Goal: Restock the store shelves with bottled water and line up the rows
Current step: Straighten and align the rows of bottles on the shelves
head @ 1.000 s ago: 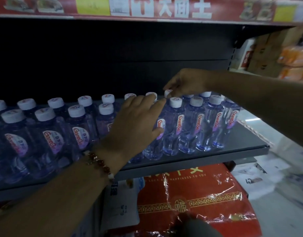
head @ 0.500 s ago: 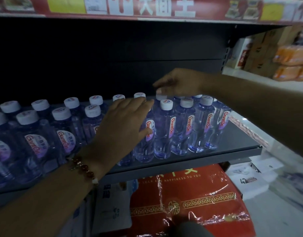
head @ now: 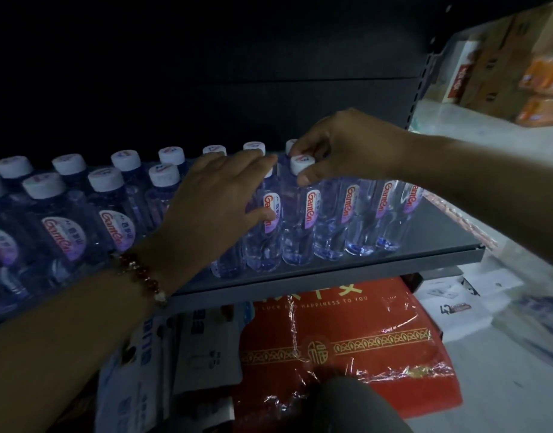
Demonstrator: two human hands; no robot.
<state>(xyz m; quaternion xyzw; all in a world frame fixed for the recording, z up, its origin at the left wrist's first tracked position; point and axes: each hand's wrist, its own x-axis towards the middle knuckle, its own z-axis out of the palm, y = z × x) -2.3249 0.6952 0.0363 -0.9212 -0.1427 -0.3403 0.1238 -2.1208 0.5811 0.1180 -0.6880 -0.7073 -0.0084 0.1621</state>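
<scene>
Bottles [head: 303, 220] of water stood upright in two rows along the grey shelf [head: 362, 264], white caps up, red-lettered labels facing out; the front row ran from the far left edge to near the shelf's right end, the back row just behind it against the dark back panel [head: 206, 73]; left hand [head: 219, 201] lay flat over the front row near its middle, fingers straight and close together, fingertips reaching one bottle's cap, thumb pressed against that bottle's label; a beaded bracelet [head: 140, 276] sat on the left wrist; right hand [head: 340, 145] came in from the right above the row, fingers curled, pinching the white cap [head: 301, 164] of the next bottle to the right, thumb tip at the neck just below the cap; that bottle stood touching its neighbours on both sides; three more bottles stood to its right, partly behind the right forearm; right end of the shelf bare beyond the last bottle; below the shelf, a red pack [head: 340, 345] wrapped in clear film, gold border and pale lettering on it, lay beside white packs [head: 162, 354] to its left; far right, on a pale ledge, brown cartons [head: 500, 67] and orange packs [head: 543, 89], blurred; lettering on these too soft to read.
</scene>
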